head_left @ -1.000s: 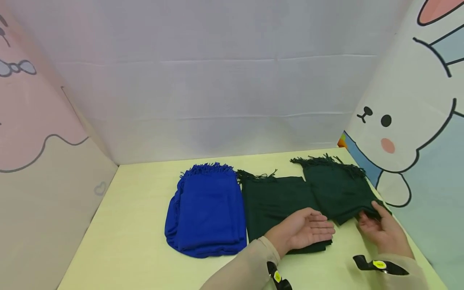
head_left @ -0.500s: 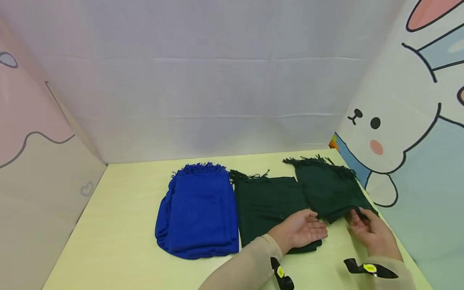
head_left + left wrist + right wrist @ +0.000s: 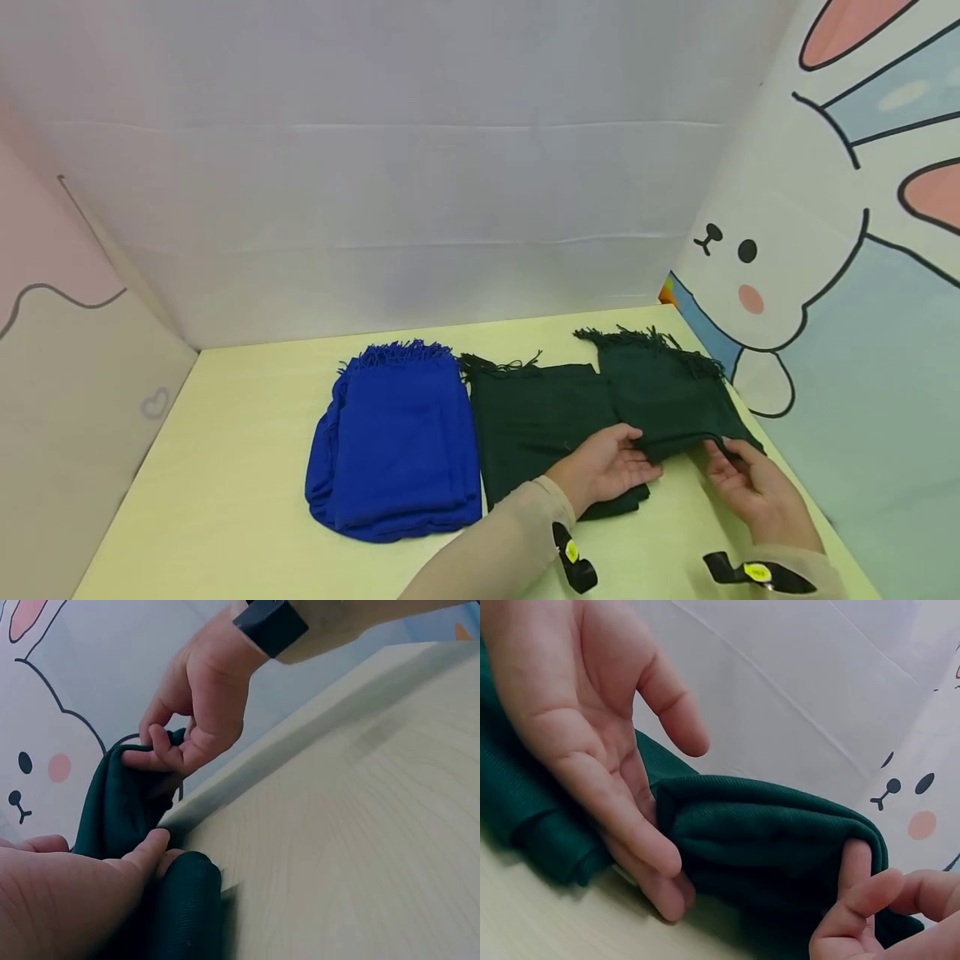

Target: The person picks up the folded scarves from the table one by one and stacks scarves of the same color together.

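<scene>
A dark green fringed scarf (image 3: 660, 392), folded, lies at the table's right side. My right hand (image 3: 761, 492) pinches its near edge, which is raised a little off the table. At the scarf's near left corner is my left hand (image 3: 611, 471), palm turned toward the scarf and fingers fairly straight; in the right wrist view these fingers touch the folded end, with the thumb apart. Under the left hand lies a second folded green scarf (image 3: 532, 417), partly hidden by it. In the left wrist view the right hand (image 3: 199, 705) holds the cloth (image 3: 112, 802) between thumb and fingers.
A folded blue fringed cloth stack (image 3: 397, 450) lies left of the green scarves. Pale yellow tabletop (image 3: 225, 467) extends to the left. A white sheet (image 3: 412, 192) hangs behind, and a rabbit-print wall (image 3: 787, 275) runs close along the right edge.
The head view has turned rightward, so everything shifts left in it. My left hand has moved right, up to the scarf's near left corner. The right hand keeps its grip.
</scene>
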